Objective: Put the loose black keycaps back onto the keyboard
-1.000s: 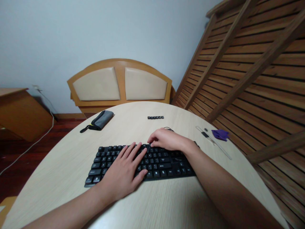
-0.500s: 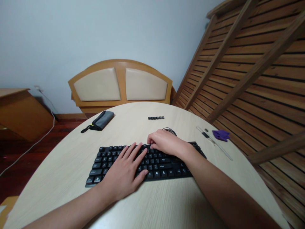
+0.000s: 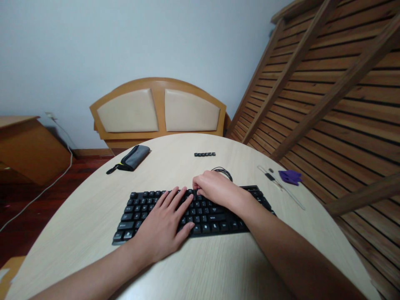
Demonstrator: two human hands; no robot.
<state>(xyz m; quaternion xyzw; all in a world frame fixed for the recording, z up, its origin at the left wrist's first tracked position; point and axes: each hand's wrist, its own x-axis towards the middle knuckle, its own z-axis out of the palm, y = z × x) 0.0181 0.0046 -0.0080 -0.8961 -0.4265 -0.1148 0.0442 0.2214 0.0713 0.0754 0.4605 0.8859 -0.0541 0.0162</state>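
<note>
Keyboard under a flat left hand, right hand busy at its far edge

From my remote seat I read this as brace-and-finger work: one hand steadies, the other attends to a small spot on the top row. The keyboard lies flat on the round table, with both hands over it. I see the left hand resting across the keys left of the middle, fingers spread and nearly straight, thumb out to the side, nothing gripped. The right hand reaches in with its forearm crossing the keyboard's right part; its fingers curl down, thumb tucked close to the forefinger, tips near the middle of the top row. The gap between those tips looks narrow, but the hand hides most of it, so I cannot tell whether they pinch a key, press one or hold a loose piece.

Beyond the keyboard I make out a neat line of small black pieces, keycaps by their look, well apart from the hands. Black cable loops just behind the right hand.

As I judge it, the next move calls for even weight through the left hand so the board cannot slide, and for small, straight finger motion at that one spot, sparing the neighbouring keys.
</note>
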